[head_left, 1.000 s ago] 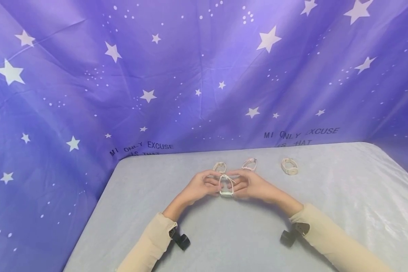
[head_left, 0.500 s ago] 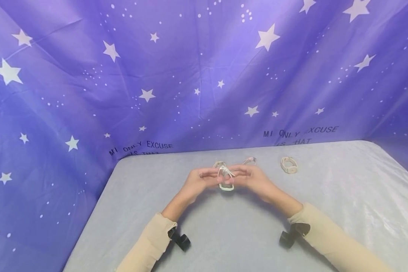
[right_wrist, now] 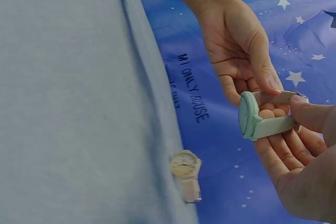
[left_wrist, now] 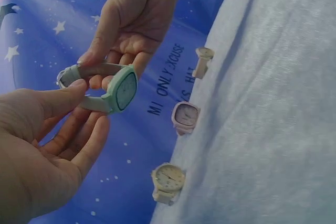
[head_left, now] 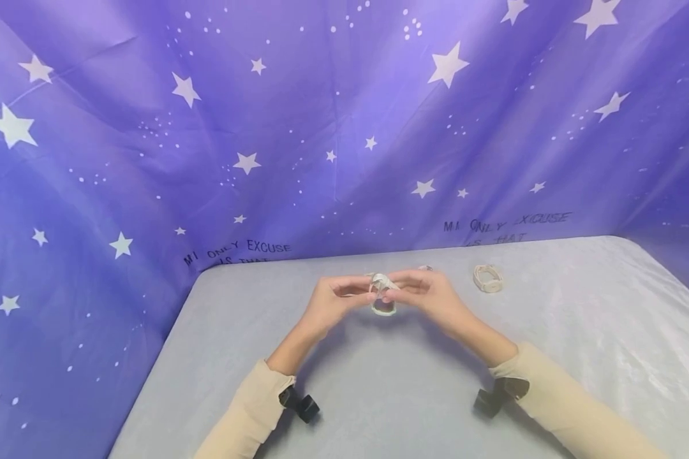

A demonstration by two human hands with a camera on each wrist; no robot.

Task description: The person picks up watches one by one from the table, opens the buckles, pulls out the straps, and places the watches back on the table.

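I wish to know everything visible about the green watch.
The green watch has a rounded-square case, a greenish dial and a pale, smooth-looking strap curved into a loop. The left hand and right hand pinch the strap, holding it over the table, case lowest in the head view. Whether it is buckled is unclear.

The mint-green watch (left_wrist: 122, 91) is held aloft, its strap (left_wrist: 96, 103) looped.
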